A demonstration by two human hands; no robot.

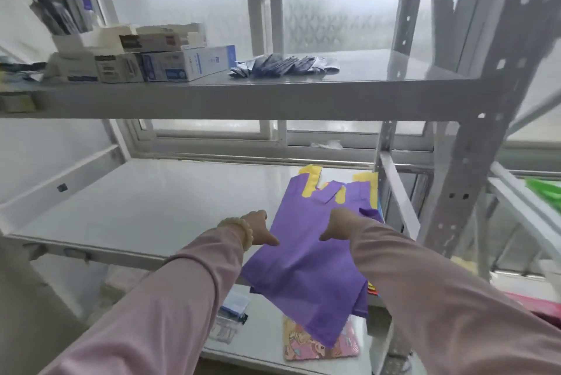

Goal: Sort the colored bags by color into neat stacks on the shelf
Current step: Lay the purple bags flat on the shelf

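Both hands on the purple bag (306, 265): left hand (258, 227) gripping its left edge, right hand (341, 223) gripping its right side. Bag sits at right of middle shelf (145, 192), near end overhanging the front edge, on top of a yellow bag (311, 174).

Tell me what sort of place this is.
Probably a small stockroom or supply room. Grey metal shelving with slotted uprights stands before a frosted window; its upper shelf holds stacked cartons and loose dark packets, and both hands press a purple bag on the middle shelf.
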